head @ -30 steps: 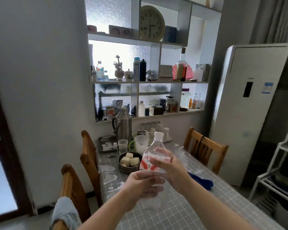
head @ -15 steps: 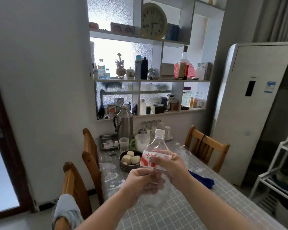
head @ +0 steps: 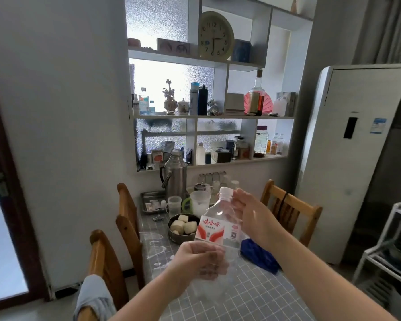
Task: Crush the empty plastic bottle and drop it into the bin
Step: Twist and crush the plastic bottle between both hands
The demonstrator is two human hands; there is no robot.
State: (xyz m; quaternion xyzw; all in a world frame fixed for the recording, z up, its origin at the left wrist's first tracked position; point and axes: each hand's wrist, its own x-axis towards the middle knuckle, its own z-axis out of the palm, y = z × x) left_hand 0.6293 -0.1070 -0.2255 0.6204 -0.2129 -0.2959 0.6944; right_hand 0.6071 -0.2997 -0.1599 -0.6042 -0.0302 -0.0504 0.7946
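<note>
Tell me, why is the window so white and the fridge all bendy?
Head view: daylight through the frosted window overexposes it to white; the wide-angle lens bows the tall white unit and walls near the edges; the hands and bottle are slightly soft, their edges a little smeared.

Both forearms are bare to the frame edge, and the hands (head: pixel 200 260) carry no rings or gloves

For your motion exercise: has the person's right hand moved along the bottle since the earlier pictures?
Yes. The right hand has slid up from the red label toward the white cap.
</note>
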